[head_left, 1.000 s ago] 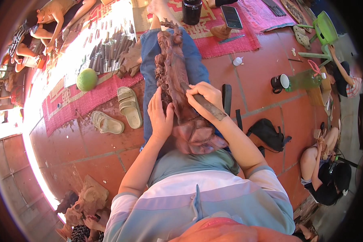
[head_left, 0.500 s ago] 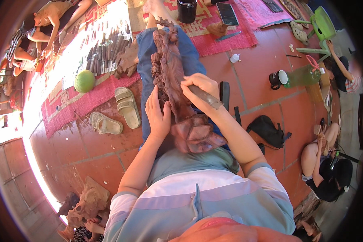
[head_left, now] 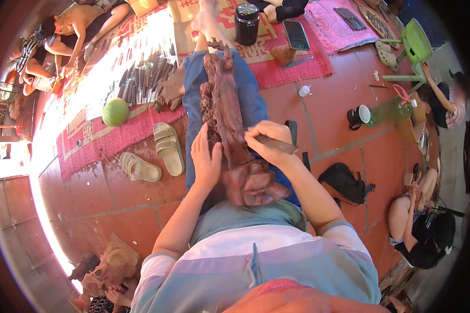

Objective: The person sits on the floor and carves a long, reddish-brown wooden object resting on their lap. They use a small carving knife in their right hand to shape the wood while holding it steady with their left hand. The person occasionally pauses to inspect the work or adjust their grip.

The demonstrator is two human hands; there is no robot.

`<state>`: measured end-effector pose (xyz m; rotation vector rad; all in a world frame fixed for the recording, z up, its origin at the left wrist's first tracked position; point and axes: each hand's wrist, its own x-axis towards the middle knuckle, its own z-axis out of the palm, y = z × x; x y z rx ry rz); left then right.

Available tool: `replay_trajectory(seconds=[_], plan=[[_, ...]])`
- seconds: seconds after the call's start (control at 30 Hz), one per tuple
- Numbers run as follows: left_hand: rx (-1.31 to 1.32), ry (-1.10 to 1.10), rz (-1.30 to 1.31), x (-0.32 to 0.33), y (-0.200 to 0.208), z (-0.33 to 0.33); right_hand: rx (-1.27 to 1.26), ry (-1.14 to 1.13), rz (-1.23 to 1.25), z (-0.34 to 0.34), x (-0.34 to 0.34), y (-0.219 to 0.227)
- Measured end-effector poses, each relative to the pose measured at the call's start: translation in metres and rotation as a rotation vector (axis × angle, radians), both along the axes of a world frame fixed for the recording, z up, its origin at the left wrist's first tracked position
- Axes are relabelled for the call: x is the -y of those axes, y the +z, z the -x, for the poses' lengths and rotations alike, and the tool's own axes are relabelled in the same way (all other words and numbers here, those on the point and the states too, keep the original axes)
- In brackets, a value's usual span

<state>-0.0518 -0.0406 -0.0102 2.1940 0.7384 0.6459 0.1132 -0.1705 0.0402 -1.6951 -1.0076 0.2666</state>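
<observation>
A reddish-brown carved wooden statue (head_left: pixel 230 104) lies lengthwise along my jeans-covered legs, its broad rocky base (head_left: pixel 253 182) against my belly. My left hand (head_left: pixel 206 159) rests flat on the statue's left side, fingers stretched out. In my right fist (head_left: pixel 270 142) is a carving tool (head_left: pixel 279 145), its dark handle sticking out toward the lower right. The fist is at the statue's right edge, a little above the base. My fingers hide the working end of the tool, so I cannot tell whether it touches the wood.
Several carving tools (head_left: pixel 146 78) lie on the mat ahead left, near a green round fruit (head_left: pixel 115 112). Sandals (head_left: pixel 168 148) stand left of my legs. A phone (head_left: pixel 296 35), black canister (head_left: pixel 247 23), mug (head_left: pixel 358 117) and black bag (head_left: pixel 343 182) are to the right. Other people sit around.
My right hand has slid a little along the statue toward its base, still gripping the carving tool. My left hand stays on the statue's side. The whole view has shifted slightly.
</observation>
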Motion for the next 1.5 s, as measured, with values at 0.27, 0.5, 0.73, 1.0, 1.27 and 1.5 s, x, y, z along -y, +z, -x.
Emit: replay_trajectory(seconds=[0.27, 0.5, 0.73, 1.0, 1.27, 1.5], plan=[[0.246, 0.261, 0.148, -0.261, 0.07, 0.02, -0.608, -0.141, -0.075, -0.011, 0.04, -0.004], [0.802, 0.367, -0.162, -0.272, 0.265, 0.031, -0.644, -0.119, -0.112, 0.001, 0.031, -0.02], [-0.002, 0.066, 0.472, -0.157, 0.096, 0.002, -0.6, -0.017, -0.18, 0.018, 0.034, -0.023], [-0.078, -0.036, 0.93, -0.057, 0.051, -0.028, -0.933, -0.086, -0.314, 0.033, 0.049, -0.011], [0.037, 0.051, 1.054, -0.01, 0.025, -0.004, -0.967, 0.131, -0.356, 0.066, 0.029, 0.026], [0.707, -0.539, 1.676, -0.069, -0.095, 0.044, -0.593, 0.409, -0.449, 0.117, -0.031, 0.049]])
